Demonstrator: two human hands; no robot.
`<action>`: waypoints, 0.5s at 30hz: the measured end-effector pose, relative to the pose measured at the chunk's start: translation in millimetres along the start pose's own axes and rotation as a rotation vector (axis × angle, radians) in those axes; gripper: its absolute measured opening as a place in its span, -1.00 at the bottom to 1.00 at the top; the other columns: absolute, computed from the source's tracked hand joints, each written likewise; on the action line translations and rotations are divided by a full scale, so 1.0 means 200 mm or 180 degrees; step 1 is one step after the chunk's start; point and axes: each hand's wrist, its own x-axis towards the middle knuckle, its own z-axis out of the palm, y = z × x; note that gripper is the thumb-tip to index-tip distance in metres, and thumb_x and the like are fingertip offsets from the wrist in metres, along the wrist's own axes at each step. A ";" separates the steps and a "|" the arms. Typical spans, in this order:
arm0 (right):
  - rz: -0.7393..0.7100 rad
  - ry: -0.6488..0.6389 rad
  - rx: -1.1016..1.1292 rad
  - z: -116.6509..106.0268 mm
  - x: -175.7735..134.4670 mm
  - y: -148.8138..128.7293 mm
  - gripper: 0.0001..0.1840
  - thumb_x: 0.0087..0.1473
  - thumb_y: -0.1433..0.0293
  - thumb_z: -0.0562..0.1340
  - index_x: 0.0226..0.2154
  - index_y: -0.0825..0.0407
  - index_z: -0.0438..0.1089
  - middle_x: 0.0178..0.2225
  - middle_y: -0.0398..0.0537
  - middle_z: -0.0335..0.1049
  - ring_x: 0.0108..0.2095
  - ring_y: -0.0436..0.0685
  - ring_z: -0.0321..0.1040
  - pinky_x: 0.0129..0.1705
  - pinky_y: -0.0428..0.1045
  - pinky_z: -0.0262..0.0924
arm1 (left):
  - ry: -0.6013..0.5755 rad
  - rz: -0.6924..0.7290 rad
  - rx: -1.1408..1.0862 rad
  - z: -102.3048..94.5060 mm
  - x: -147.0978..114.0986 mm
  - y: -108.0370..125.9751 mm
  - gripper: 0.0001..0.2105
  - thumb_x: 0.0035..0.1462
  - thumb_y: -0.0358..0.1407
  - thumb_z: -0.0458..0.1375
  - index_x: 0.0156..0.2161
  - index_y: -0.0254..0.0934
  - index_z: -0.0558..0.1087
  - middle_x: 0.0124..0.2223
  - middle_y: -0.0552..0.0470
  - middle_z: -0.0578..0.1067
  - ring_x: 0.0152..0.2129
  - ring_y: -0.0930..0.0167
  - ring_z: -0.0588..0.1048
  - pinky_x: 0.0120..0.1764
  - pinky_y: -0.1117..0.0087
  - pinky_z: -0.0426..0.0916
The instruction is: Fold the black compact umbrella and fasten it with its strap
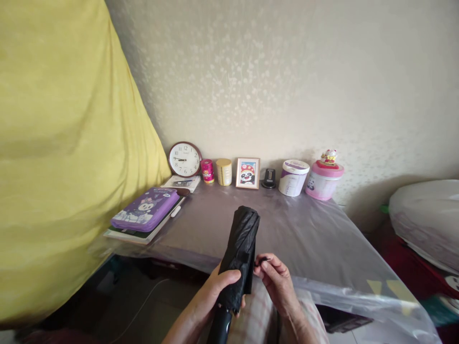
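A folded black umbrella [241, 239] leans upright in front of the table's near edge, its top tilted to the right and its dark handle [219, 326] pointing down toward me. My left hand [224, 284] is wrapped round the lower part of the folded cloth, thumb on the front. Just to the right, my right hand [276, 274] pinches a small black strap [263, 260] between thumb and fingers, close beside the umbrella. Where the strap joins the umbrella is hard to make out.
A table [304, 234] under clear plastic spreads ahead. Along the wall stand a clock [184, 159], a pink can [207, 171], a yellow can [224, 172], a panda picture frame [247, 173], a white tub [293, 178] and a pink tub [324, 181]. A purple case [145, 209] lies left, by a yellow curtain [71, 143].
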 end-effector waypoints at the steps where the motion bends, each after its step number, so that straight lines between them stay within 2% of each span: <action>1: -0.0005 -0.0030 -0.0020 -0.01 0.00 0.01 -0.83 -0.15 0.34 0.36 -0.42 0.04 0.46 -0.45 -0.15 0.37 -0.49 -0.06 0.30 -0.33 -0.12 0.25 | -0.0019 -0.0023 -0.0026 -0.01 0.00 0.00 -0.62 -0.04 -0.10 0.13 -0.19 -0.35 0.29 -0.58 0.07 0.44 -0.74 0.47 0.38 -0.67 0.49 0.24; 7: 0.0017 -0.0191 -0.0016 -0.07 -0.04 0.04 -0.87 -0.09 0.34 0.33 -0.41 0.03 0.44 -0.42 -0.15 0.34 -0.43 -0.05 0.30 -0.30 -0.14 0.21 | -0.0176 -0.0216 -0.0361 -0.06 0.03 0.01 -0.70 0.03 -0.08 0.06 -0.36 -0.34 0.30 -0.59 0.00 0.45 -0.74 0.47 0.37 -0.66 0.50 0.20; 12: 0.0021 -0.0113 0.0090 -0.11 -0.07 0.04 -0.88 -0.11 0.35 0.33 -0.42 0.01 0.43 -0.43 -0.16 0.31 -0.43 -0.06 0.27 -0.29 -0.14 0.20 | -0.0453 -0.0137 -0.0704 -0.04 0.02 0.04 -0.66 0.02 -0.05 0.05 -0.43 -0.37 0.32 -0.60 0.00 0.41 -0.76 0.52 0.33 -0.67 0.52 0.16; 15: -0.0200 -0.0099 -0.0014 -0.10 -0.05 0.00 -0.87 -0.12 0.32 0.33 -0.44 0.00 0.41 -0.44 -0.16 0.31 -0.45 -0.05 0.25 -0.31 -0.13 0.20 | -0.0316 -0.0093 -0.0641 -0.02 0.02 0.04 -0.68 0.00 -0.06 0.07 -0.42 -0.36 0.30 -0.62 0.01 0.40 -0.75 0.51 0.33 -0.66 0.52 0.17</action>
